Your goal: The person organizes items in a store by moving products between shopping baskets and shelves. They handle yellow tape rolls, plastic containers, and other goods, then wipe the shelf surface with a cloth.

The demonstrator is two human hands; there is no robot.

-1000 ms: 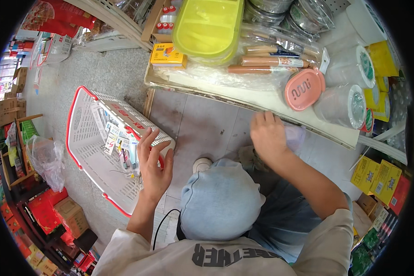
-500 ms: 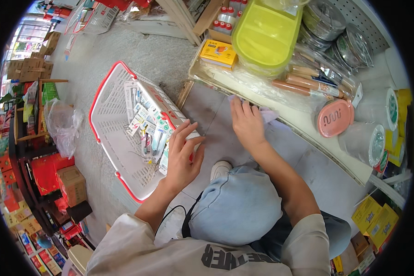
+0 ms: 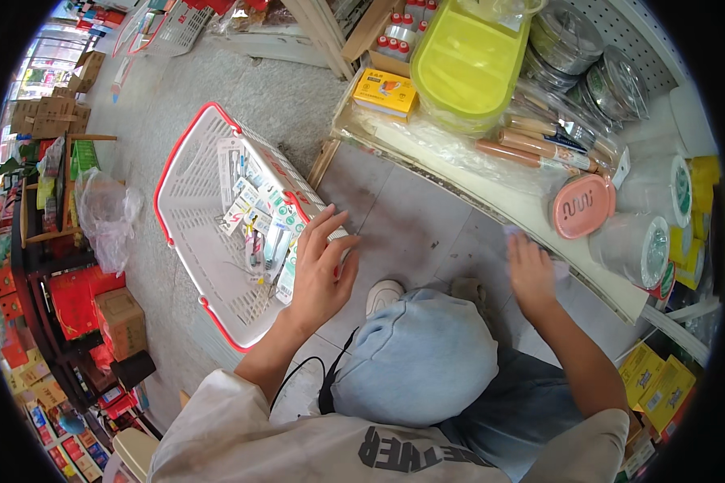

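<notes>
My right hand (image 3: 530,270) presses a pale purple cloth (image 3: 561,270) along the front edge of the low shelf (image 3: 598,291). Most of the cloth is hidden under the hand, and motion blurs the fingers a little. My left hand (image 3: 324,262) hovers or rests at the right rim of a white shopping basket (image 3: 193,205) with red trim, its fingers apart and nothing in them; whether it touches the rim I cannot tell. Inside the basket lie several small carded packages (image 3: 258,213).
On the shelf sit a yellow box (image 3: 384,93), a lime-green tray (image 3: 467,68), wooden rolling pins (image 3: 540,149), a pink oval box (image 3: 582,207), clear tubs (image 3: 632,249) and wrapped metal bowls (image 3: 618,80). A cardboard carton (image 3: 123,322) and a plastic bag (image 3: 109,217) are at the left.
My right hand has slid right and nearer along the shelf edge with the cloth. The left hand has stayed by the basket. The view has shifted slightly.
</notes>
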